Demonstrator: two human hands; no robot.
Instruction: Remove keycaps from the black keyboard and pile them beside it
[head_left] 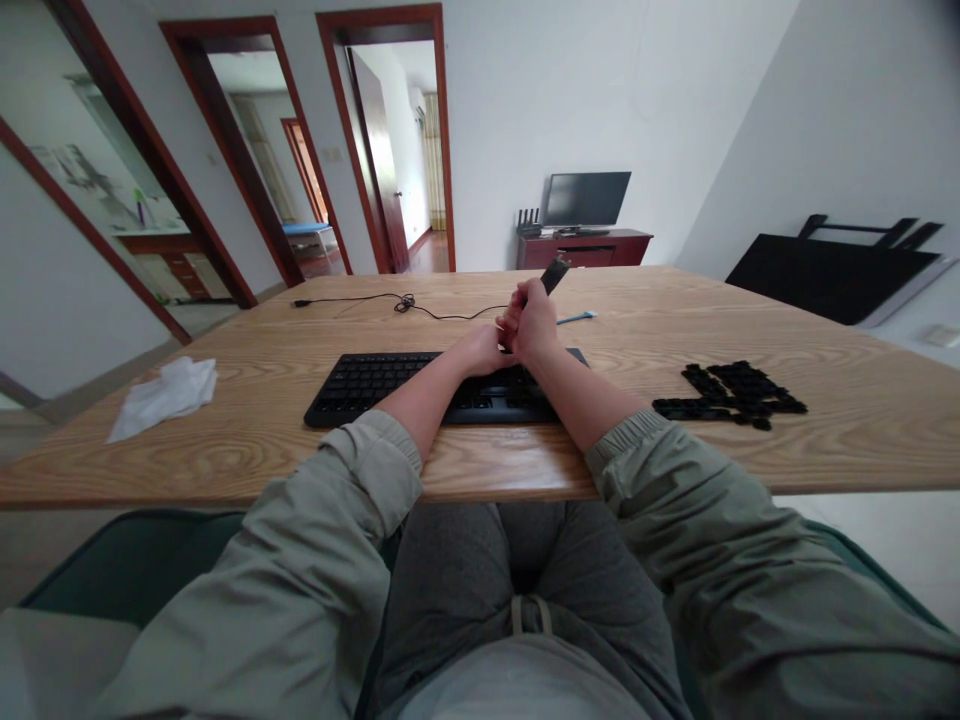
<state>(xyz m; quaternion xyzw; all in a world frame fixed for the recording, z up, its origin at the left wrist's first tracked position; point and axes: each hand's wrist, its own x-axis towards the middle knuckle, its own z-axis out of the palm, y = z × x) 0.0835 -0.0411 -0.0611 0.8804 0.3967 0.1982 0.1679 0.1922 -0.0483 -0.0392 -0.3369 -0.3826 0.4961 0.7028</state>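
Observation:
A black keyboard [375, 385] lies flat along the front of the wooden table. Its left part carries keycaps; toward the right, sections look bare, though my arms cover much of it. My right hand [529, 318] is closed around a dark, stick-like tool [555, 273] whose upper end points up and away to the right. Its lower end is hidden in the hand. Close against it, my left hand [484, 350] is low over the keyboard with its fingers drawn together. What lies between those fingers is hidden.
Black loose keycaps [739, 390] are heaped on the right of the table [247, 440]. A crumpled white tissue [169, 395] lies at the left. Behind the keyboard run a knotted black cable [405, 302] and a thin blue object [576, 318] with a whitish end.

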